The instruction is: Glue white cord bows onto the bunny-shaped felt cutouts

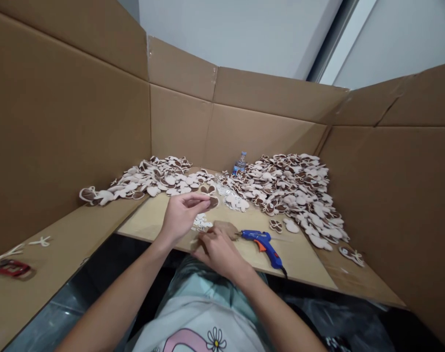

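Observation:
Raised over the board, my left hand (181,213) pinches a brown bunny-shaped fabric piece (212,199) with a pale edge and a cord bow. My right hand (219,248) is lower, at the board's front edge, with its fingers curled together; whatever they hold, if anything, is hidden. Small white pieces (201,222) lie just beyond its fingertips. A blue glue gun (257,235) with an orange trigger lies to the right of that hand, its nozzle at a brownish pad (226,229).
Heaps of similar bunny pieces lie at the left (160,181) and right (292,181). Between them stand a water bottle (240,164) and clear plastic bits (224,186). Cardboard walls (266,117) enclose the work board (145,220). A red tool (10,268) lies far left.

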